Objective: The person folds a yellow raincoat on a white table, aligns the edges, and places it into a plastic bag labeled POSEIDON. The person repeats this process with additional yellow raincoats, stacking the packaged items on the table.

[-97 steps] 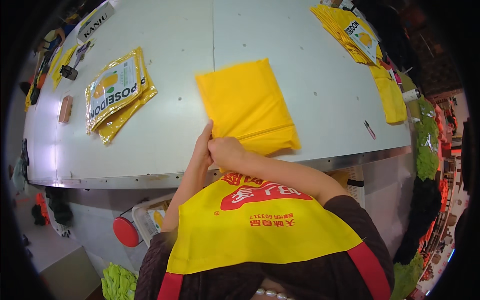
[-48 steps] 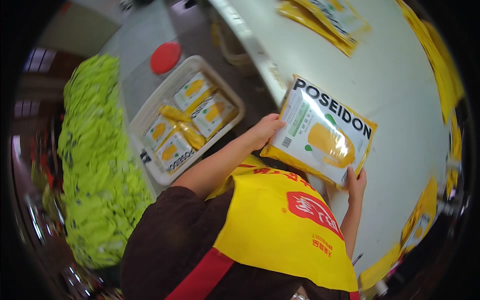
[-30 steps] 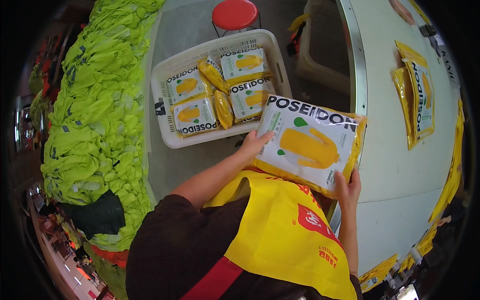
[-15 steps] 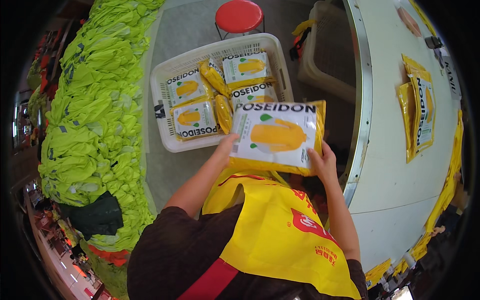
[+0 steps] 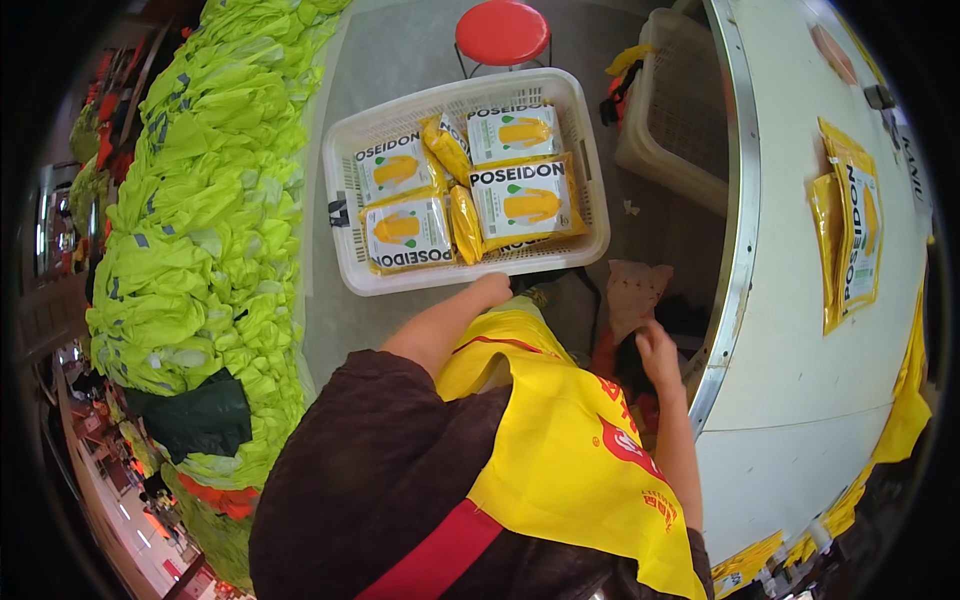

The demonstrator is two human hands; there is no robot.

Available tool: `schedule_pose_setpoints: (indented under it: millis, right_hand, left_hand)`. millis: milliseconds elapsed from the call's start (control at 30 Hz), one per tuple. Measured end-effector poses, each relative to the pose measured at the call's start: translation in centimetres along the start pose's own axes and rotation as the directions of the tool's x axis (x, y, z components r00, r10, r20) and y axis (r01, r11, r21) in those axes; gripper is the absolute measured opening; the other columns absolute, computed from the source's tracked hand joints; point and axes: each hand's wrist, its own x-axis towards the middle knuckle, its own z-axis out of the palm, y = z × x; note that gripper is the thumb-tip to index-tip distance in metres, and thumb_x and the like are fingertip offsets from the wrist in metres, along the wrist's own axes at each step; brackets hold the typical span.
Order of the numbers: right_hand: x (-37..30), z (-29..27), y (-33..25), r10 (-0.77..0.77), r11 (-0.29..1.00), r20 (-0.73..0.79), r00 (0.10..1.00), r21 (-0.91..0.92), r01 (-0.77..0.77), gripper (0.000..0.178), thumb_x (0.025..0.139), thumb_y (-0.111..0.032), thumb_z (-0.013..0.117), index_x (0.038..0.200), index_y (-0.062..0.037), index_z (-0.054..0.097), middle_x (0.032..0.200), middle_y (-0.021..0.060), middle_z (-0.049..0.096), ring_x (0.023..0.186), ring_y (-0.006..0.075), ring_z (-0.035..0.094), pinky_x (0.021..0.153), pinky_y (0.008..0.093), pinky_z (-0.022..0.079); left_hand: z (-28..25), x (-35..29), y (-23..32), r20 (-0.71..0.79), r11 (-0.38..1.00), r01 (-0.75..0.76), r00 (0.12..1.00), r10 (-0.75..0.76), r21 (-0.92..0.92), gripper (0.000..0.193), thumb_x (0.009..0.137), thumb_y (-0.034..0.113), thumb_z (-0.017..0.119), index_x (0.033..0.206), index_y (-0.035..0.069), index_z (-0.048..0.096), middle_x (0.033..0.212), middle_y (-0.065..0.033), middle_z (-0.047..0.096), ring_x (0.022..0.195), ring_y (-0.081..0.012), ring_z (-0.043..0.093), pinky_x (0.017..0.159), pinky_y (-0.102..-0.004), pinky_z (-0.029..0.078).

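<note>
A white plastic basket [image 5: 352, 283] stands on the floor in front of me, with several flat yellow-and-white packages inside, each picturing a yellow garment. The front-right package [image 5: 528, 203] lies on top of another one whose lower edge peeks out. Two packages [image 5: 463, 222] stand on edge along the middle. My left hand [image 5: 490, 288] is by the basket's near rim, its fingers curled in; whatever they hold, if anything, is hidden. My right hand [image 5: 655, 352] is beside my yellow apron [image 5: 545, 430], fingers loosely bent and apart, nothing visible in it, close to a pinkish-brown piece [image 5: 637, 290].
A long heap of lime-green garments [image 5: 210, 200] runs along the left, with a dark cloth [image 5: 200, 412] on it. Behind the basket is a red stool [image 5: 503, 32]. A white table [image 5: 790, 320] with metal edging bears more packages [image 5: 850, 225]; another basket [image 5: 680, 110] sits beside it.
The package held in both hands now lies in the basket's front right. Both hands have let go of it and drawn apart. The view has shifted slightly.
</note>
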Motion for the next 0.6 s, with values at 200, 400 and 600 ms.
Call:
schedule_pose_setpoints:
  millis: [200, 400, 600]
  right_hand:
    - [-15.7, 8.7, 8.6, 0.469, 0.874, 0.114, 0.876, 0.081, -0.479, 0.04, 0.082, -0.022, 0.058, 0.113, 0.0032, 0.053, 0.101, 0.0227, 0.061, 0.095, 0.0361, 0.059, 0.081, 0.0391, 0.047]
    - [-26.8, 20.7, 9.1, 0.732, 0.58, 0.069, 0.678, 0.46, -0.672, 0.039, 0.081, -0.023, 0.059, 0.109, 0.003, 0.057, 0.101, 0.0222, 0.061, 0.096, 0.0339, 0.059, 0.082, 0.037, 0.047]
    - [-26.3, 29.9, -0.4, 0.897, 0.142, 0.143, 0.417, 0.802, -0.581, 0.038, 0.079, -0.026, 0.06, 0.11, -0.0035, 0.059, 0.108, 0.0184, 0.06, 0.102, 0.0313, 0.057, 0.086, 0.0348, 0.045]
  left_hand:
    - [-1.0, -1.9, 6.4, 0.3, 0.923, -0.168, 0.952, 0.06, 0.347, 0.03, 0.075, 0.02, 0.054, 0.099, 0.003, 0.062, 0.1, -0.0192, 0.062, 0.095, -0.0341, 0.058, 0.078, -0.0432, 0.046]
    - [-3.2, 2.4, 13.2, 0.286, 0.651, -0.428, 0.904, 0.318, 0.627, 0.025, 0.075, 0.018, 0.053, 0.09, 0.003, 0.066, 0.094, -0.0187, 0.064, 0.088, -0.034, 0.062, 0.074, -0.0423, 0.05]
    - [-1.7, 3.2, 18.7, 0.418, 0.458, -0.667, 0.735, 0.534, 0.588, 0.028, 0.076, 0.019, 0.052, 0.097, 0.003, 0.061, 0.097, -0.0212, 0.062, 0.095, -0.037, 0.058, 0.082, -0.0445, 0.046]
